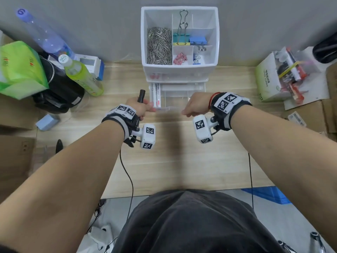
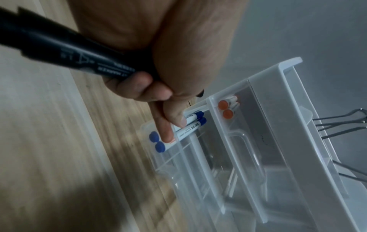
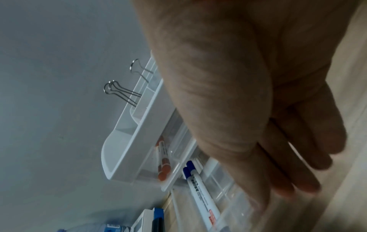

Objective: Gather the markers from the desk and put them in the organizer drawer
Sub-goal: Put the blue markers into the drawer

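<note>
The white organizer [image 1: 215, 57] stands at the back of the desk, its lower clear drawer [image 1: 179, 98] pulled out. Two white markers with blue caps [image 1: 156, 96] lie along the drawer's left side. My left hand [image 1: 143, 107] grips a black marker [image 1: 141, 95] at the drawer's front left corner, and in the left wrist view its forefinger and thumb touch the white markers [image 2: 189, 128]. The fingers of my right hand [image 1: 193, 108] are straight and rest on the drawer's front right edge [image 3: 236, 202]. Two orange-capped markers [image 2: 225, 109] lie in the shut drawer above.
Paper clips [image 1: 159, 45] and binder clips [image 1: 189, 40] fill the organizer's top tray. Bottles [image 1: 82, 75], a green bag [image 1: 20, 70] and a black bag stand at the left. A tissue box [image 1: 268, 81] and a packet of pens sit at the right.
</note>
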Demonstrator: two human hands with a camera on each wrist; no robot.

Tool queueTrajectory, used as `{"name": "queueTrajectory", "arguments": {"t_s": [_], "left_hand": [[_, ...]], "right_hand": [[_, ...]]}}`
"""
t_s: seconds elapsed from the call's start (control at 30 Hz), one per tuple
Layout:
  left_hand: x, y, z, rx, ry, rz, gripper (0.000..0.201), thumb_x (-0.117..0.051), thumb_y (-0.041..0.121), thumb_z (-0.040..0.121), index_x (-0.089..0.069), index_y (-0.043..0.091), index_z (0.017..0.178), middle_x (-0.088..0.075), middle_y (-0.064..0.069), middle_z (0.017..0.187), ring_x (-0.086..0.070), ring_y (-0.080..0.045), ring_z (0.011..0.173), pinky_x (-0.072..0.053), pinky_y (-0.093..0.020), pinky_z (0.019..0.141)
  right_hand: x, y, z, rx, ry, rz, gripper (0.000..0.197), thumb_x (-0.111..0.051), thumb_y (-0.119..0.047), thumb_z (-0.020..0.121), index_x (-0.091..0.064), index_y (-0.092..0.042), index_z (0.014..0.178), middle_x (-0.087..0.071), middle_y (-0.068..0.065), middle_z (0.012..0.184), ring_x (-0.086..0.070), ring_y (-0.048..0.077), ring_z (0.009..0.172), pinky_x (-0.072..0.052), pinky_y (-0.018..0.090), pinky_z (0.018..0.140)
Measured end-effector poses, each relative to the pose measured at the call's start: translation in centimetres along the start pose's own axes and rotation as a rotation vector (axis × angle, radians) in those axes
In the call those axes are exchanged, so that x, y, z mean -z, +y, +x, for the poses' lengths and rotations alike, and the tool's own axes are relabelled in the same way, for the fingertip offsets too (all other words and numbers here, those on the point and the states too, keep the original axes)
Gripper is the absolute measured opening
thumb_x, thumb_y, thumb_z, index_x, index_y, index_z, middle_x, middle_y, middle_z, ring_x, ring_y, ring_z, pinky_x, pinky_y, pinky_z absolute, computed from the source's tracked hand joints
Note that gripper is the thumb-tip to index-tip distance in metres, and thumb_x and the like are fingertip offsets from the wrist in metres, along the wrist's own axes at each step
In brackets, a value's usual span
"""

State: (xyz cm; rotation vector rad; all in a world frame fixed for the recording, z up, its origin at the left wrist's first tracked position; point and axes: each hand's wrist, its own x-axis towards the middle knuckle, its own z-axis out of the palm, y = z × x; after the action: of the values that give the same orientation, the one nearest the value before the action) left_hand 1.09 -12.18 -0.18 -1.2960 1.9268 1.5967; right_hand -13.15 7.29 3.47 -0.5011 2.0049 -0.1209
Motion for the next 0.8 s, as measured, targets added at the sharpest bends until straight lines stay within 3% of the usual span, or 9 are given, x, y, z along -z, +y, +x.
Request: {"name": "queueTrajectory", "arguments": {"t_s": [0.07, 0.13, 0.2, 0.27, 0.43, 0.63, 0.8], "left_hand": [[-0.2, 0.4, 0.3, -0.017, 0.018, -0.054, 0.036, -0.070, 0.033, 0.089, -0.056, 0.012, 0.115, -0.077, 0.004, 0.082, -0.041, -0.008, 0.040, -0.041, -0.021, 0.041], [-0.5, 1.1, 0.5, -0.021, 0.080, -0.110, 0.039, -0.074, 0.028, 0.086, -0.054, 0.012, 0.116, -0.069, -0.002, 0.075, -0.042, -0.010, 0.043, -0.040, -0.022, 0.040], [-0.6, 1.8, 0.9, -0.024, 0.150, -0.162, 0.042, -0.078, 0.025, 0.083, -0.055, 0.015, 0.116, -0.060, -0.003, 0.071, -0.043, -0.011, 0.043, -0.040, -0.023, 0.041], [-0.4, 2.2, 1.3, -0.047, 0.170, -0.199, 0.041, -0.077, 0.025, 0.082, -0.056, 0.014, 0.116, -0.061, -0.004, 0.073, -0.045, -0.012, 0.043, -0.041, -0.023, 0.042], [-0.1, 2.9, 2.3, -0.067, 0.139, -0.274, 0.031, -0.071, 0.009, 0.088, -0.052, 0.012, 0.111, -0.073, -0.001, 0.110, -0.038, -0.011, 0.042, -0.035, -0.019, 0.036], [0.0, 3.3, 2.9, -0.070, 0.151, -0.292, 0.026, -0.070, 0.008, 0.087, -0.055, 0.012, 0.108, -0.074, 0.000, 0.111, -0.036, -0.011, 0.039, -0.034, -0.019, 0.038], [-0.7, 2.2, 2.9, -0.024, 0.173, -0.248, 0.016, -0.068, 0.023, 0.088, -0.060, 0.014, 0.100, -0.075, -0.009, 0.104, -0.040, -0.010, 0.041, -0.037, -0.023, 0.041]], "right_hand": [[0.5, 0.0, -0.1, 0.032, 0.121, 0.019, 0.032, -0.069, -0.034, 0.085, -0.076, -0.006, 0.098, -0.073, 0.009, 0.093, -0.063, 0.022, 0.077, -0.054, 0.033, 0.081], [0.9, 0.1, 0.1, 0.069, 0.187, 0.043, 0.036, -0.069, -0.030, 0.088, -0.072, -0.007, 0.116, -0.071, 0.010, 0.118, -0.065, 0.024, 0.102, -0.050, 0.035, 0.097], [0.9, 0.2, 0.3, 0.091, 0.167, 0.059, 0.051, -0.068, -0.030, 0.090, -0.060, -0.010, 0.136, -0.060, 0.007, 0.139, -0.056, 0.024, 0.126, -0.040, 0.033, 0.109], [0.8, 0.3, 0.8, 0.095, 0.164, 0.073, 0.059, -0.067, -0.028, 0.091, -0.049, -0.011, 0.145, -0.054, 0.007, 0.145, -0.051, 0.024, 0.133, -0.037, 0.033, 0.112], [0.7, 0.0, 1.8, 0.118, 0.254, 0.118, 0.059, -0.068, -0.022, 0.090, -0.047, -0.013, 0.145, -0.054, 0.006, 0.144, -0.052, 0.023, 0.131, -0.038, 0.029, 0.106], [0.6, -0.1, 2.9, 0.104, 0.305, 0.171, 0.058, -0.069, -0.019, 0.089, -0.050, -0.011, 0.143, -0.054, 0.006, 0.144, -0.053, 0.024, 0.129, -0.040, 0.030, 0.106], [-0.4, -0.1, 4.2, 0.045, 0.209, 0.272, 0.041, -0.070, -0.021, 0.086, -0.064, -0.011, 0.125, -0.068, 0.010, 0.113, -0.065, 0.025, 0.099, -0.055, 0.039, 0.094]]}}
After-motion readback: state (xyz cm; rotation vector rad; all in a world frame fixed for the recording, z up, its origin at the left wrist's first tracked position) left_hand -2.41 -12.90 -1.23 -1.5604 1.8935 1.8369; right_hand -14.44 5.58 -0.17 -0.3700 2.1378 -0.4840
